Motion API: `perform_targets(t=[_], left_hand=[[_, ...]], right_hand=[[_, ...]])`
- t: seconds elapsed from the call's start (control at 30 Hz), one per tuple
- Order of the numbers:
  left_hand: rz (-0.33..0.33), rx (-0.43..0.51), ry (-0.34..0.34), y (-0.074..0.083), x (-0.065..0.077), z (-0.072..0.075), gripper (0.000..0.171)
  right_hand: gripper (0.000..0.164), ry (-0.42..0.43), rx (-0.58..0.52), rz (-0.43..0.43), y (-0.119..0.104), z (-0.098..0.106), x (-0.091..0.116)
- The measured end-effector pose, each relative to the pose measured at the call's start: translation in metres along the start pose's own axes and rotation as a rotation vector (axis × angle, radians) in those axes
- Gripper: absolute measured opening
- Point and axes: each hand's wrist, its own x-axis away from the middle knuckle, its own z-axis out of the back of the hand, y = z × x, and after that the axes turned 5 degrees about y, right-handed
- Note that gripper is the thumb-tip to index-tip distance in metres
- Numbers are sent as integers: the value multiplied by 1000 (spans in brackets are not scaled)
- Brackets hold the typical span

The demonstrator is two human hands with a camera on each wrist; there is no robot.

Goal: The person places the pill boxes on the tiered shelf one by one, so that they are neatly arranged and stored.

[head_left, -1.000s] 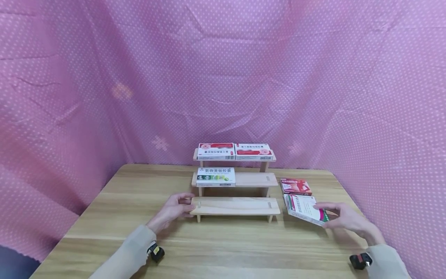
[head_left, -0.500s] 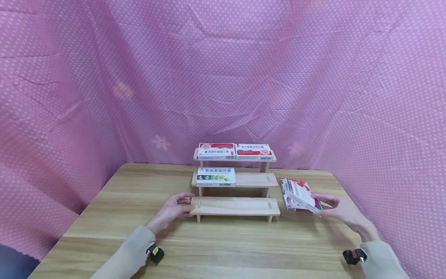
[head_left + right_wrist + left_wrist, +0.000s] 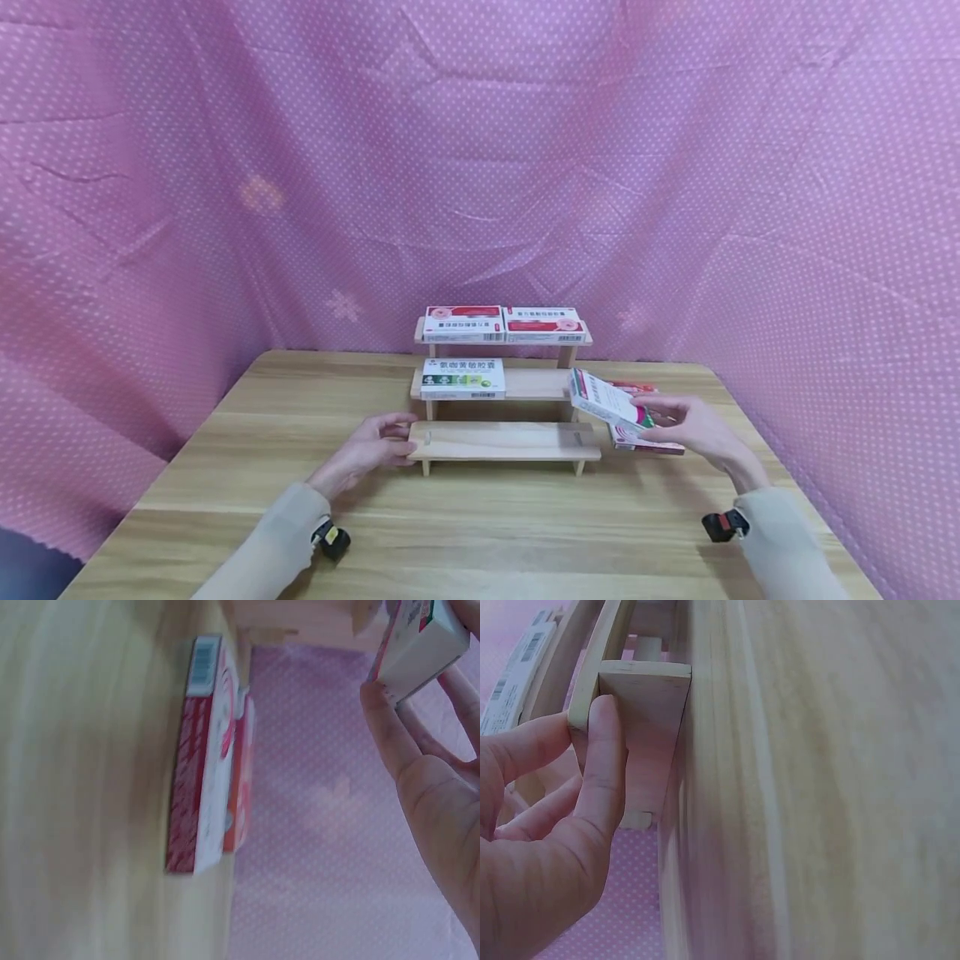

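Observation:
My left hand [image 3: 367,454] pinches the left end of the lowest board [image 3: 502,442] of a three-step wooden display rack. In the left wrist view, its thumb and fingers [image 3: 606,761] are on either side of the board's end. My right hand [image 3: 697,429] holds a white medicine box [image 3: 603,397] with magenta and green at its end. That box is tilted in the air, overlapping the right end of the middle board [image 3: 536,383] in the head view. A white and green medicine box [image 3: 463,379] lies on that middle board's left half.
On the top step lie two red and white medicine boxes, a left one [image 3: 463,323] and a right one [image 3: 543,325]. Beneath my right hand, a dark-red and white box [image 3: 199,765] lies on the table [image 3: 480,533] beside an orange-red box [image 3: 240,780]. Pink dotted cloth [image 3: 480,167] hangs behind.
My right hand has lifted the white medicine box off the right side of the table and carried it left toward the rack, uncovering a dark-red and white box. The left hand stays at the board.

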Motion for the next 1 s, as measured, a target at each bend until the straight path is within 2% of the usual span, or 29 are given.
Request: perform_targets(t=[0.3,0.63,1.0], left_hand=[[-12,6,-13,-4,5,0,66],[-28,11,-35,-6,7,1,66],[-7,8,-9,1,2,0,65]], right_hand=[[62,8,5,34,-14,-15,-18],[60,17,-55,100,-23,-34,-36],[65,12,-46,121,-29,-47,-55]])
